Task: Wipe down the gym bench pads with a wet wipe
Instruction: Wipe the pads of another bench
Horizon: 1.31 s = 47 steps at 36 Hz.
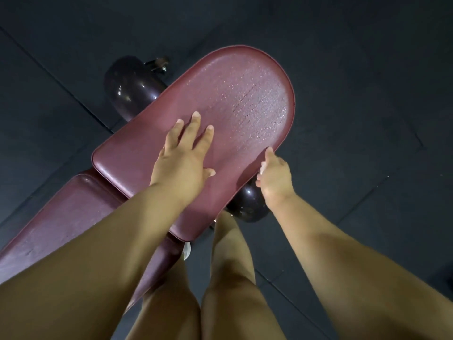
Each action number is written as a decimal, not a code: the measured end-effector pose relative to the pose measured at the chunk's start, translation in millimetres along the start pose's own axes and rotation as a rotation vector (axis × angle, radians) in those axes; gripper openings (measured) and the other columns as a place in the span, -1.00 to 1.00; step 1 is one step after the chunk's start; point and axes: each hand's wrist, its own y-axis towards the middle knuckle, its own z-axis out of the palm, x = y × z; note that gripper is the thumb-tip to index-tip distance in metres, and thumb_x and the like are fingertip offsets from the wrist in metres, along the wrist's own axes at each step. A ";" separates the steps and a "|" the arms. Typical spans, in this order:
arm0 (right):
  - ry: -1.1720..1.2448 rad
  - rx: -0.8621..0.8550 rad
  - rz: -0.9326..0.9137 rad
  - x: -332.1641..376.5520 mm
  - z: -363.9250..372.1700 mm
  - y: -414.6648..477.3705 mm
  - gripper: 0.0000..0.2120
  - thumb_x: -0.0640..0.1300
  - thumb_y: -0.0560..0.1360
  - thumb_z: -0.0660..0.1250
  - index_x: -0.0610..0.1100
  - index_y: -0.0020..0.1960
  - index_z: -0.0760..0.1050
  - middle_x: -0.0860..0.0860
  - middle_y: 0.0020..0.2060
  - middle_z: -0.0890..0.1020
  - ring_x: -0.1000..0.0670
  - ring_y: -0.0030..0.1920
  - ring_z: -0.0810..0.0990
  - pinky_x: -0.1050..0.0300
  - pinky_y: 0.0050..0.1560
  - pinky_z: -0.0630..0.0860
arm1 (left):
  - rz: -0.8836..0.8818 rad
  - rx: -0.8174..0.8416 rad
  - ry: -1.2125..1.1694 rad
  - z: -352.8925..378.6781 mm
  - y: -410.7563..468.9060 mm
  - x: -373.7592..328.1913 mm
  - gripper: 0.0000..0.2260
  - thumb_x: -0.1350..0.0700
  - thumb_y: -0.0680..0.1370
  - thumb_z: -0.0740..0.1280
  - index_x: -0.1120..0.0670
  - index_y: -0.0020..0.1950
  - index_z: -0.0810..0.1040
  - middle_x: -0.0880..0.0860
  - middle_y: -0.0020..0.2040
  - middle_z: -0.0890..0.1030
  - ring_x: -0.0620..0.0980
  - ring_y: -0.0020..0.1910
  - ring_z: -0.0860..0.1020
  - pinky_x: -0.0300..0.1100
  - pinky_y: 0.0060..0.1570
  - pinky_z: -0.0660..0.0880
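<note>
A maroon bench seat pad (235,99) fills the middle of the view, its far rounded end glistening with wet streaks. My left hand (182,155) rests flat on the pad with fingers spread. My right hand (274,177) is at the pad's right edge and grips a small white wet wipe (262,168), of which only a sliver shows under the thumb. A second, longer maroon pad (61,224) runs toward the lower left.
Two dark glossy roller pads sit under the seat, one at the back left (130,87) and one at the right (247,204). My bare legs (228,278) stand close to the bench. Dark rubber floor tiles (367,69) surround everything.
</note>
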 end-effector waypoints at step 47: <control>-0.046 0.168 -0.352 -158.8 55.8 -97.8 -0.75 -0.19 0.43 0.34 -0.07 -0.41 0.45 0.09 -0.47 0.50 0.09 -0.41 0.45 0.21 -0.28 0.41 | 0.049 -0.129 -0.085 80.4 -136.1 88.4 -0.50 0.08 0.57 0.29 0.05 0.49 0.25 0.00 0.54 0.09 0.04 0.50 0.07 0.02 0.42 0.19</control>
